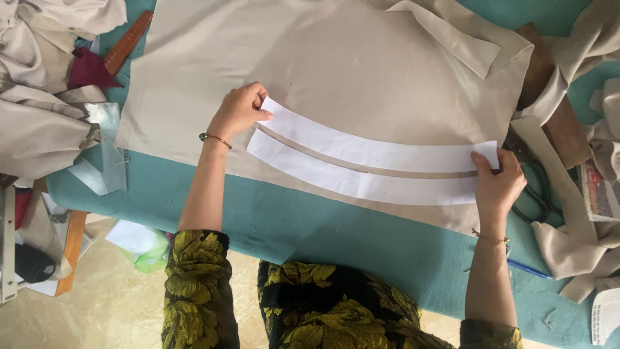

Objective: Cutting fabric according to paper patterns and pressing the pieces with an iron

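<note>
Two curved white paper strips lie side by side on one large beige fabric sheet (336,71) spread over the teal tabletop (336,239). The far strip (374,150) and near strip (361,182) run parallel, with a thin beige gap between them.

Left hand (239,111): grip closed, pinching the left end of the far strip. Right hand (497,184): fingers pressed flat on the right ends of both strips, not curled around them.

One bracelet on each wrist, two in all.

Left: heap of beige cloth (39,123) and one wooden ruler (128,42). Right: loose beige fabric strips (568,245) and one blue pen (528,269) near the tabletop edge.
</note>
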